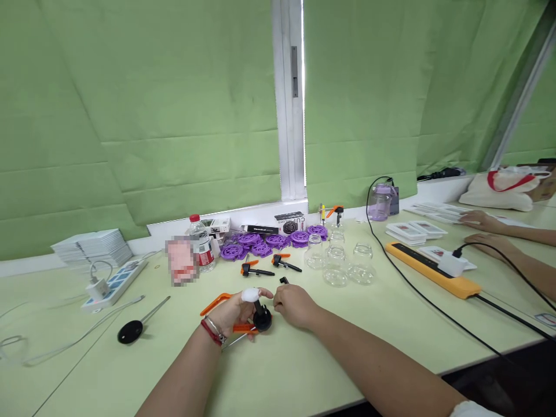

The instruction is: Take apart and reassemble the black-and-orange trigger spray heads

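My left hand [234, 315] is wrapped around a black-and-orange pump head [262, 318] with orange handle-like arms and a thin pale rod or tube reaching down. A white covering or piece [251, 295] shows at the thumb; which, I cannot tell. Beside it my right hand [295, 306] is closed, fingertips pressed together, close to the pump head. What those fingers hold is hidden. A small black piece [284, 280] shows just beyond the right knuckles. Past the hands lie two similar black-and-orange pump heads [257, 271] [286, 263]. Several clear glass bottles [336, 269] stand to their right.
Purple round plastic parts [262, 249] are heaped at the back near a red-capped bottle [200, 243]. At left lie a black disc with a metal stem [131, 332] and a white power strip [115, 284]. An orange power strip [434, 269] and another person's hands [489, 246] are at right.
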The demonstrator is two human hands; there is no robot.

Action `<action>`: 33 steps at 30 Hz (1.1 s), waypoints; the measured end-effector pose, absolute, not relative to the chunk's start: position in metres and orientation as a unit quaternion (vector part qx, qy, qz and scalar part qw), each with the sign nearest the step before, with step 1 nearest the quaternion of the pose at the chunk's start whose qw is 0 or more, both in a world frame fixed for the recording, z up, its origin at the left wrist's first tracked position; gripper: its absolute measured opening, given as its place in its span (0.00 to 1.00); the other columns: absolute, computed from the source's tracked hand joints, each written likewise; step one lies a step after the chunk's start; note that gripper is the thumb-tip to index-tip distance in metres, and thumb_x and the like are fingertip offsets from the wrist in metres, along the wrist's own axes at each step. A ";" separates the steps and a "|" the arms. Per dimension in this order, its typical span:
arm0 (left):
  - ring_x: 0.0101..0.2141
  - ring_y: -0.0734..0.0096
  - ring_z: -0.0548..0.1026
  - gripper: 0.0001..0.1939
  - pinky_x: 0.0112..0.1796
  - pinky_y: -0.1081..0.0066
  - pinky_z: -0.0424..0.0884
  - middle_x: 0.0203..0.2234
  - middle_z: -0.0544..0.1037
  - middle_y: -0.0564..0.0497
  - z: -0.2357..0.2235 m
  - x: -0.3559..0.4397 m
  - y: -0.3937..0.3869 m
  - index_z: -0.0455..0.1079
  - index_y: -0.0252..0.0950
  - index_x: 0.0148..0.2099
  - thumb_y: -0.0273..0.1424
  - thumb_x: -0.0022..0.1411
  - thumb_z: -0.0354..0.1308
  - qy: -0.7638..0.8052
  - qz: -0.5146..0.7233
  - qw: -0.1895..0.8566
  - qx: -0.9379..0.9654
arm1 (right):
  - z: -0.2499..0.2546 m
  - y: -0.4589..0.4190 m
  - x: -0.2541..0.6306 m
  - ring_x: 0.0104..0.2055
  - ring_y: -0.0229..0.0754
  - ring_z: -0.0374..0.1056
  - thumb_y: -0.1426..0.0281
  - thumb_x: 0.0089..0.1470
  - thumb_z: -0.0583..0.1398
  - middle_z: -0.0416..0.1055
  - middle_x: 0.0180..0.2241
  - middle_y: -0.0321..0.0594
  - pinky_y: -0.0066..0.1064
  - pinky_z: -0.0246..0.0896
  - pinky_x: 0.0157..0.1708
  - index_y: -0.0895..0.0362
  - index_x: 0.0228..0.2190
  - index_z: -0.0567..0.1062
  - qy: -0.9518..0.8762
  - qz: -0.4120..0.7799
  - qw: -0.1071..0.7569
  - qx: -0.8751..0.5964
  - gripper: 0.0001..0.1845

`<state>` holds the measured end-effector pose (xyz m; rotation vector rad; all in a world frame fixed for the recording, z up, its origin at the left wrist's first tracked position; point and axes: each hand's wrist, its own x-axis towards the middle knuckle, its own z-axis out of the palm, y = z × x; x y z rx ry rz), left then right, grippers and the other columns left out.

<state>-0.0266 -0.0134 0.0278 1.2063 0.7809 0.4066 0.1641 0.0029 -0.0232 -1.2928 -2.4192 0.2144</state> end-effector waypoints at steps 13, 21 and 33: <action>0.25 0.63 0.73 0.32 0.18 0.71 0.68 0.22 0.69 0.51 0.025 -0.026 -0.013 0.57 0.39 0.56 0.43 0.49 0.51 0.361 0.195 0.725 0.553 | -0.021 -0.001 0.167 0.25 0.34 0.59 0.77 0.45 0.55 0.68 0.24 0.38 0.26 0.48 0.24 0.59 0.23 0.72 -0.809 0.196 0.277 -0.480 0.05; 0.26 0.64 0.73 0.26 0.16 0.74 0.66 0.31 0.72 0.46 0.023 -0.023 -0.013 0.62 0.37 0.51 0.45 0.52 0.51 0.379 0.197 0.718 0.549 | -0.002 -0.007 0.162 0.21 0.32 0.60 0.61 0.41 0.64 0.69 0.21 0.36 0.26 0.55 0.22 0.61 0.28 0.75 -0.574 0.589 0.441 -0.361 0.16; 0.25 0.66 0.71 0.30 0.16 0.74 0.65 0.29 0.73 0.46 0.024 -0.019 -0.013 0.61 0.34 0.49 0.47 0.48 0.53 0.380 0.195 0.715 0.553 | 0.001 -0.019 0.151 0.25 0.34 0.59 0.73 0.47 0.57 0.66 0.22 0.32 0.27 0.56 0.28 0.56 0.27 0.75 -0.709 0.450 0.423 -0.341 0.07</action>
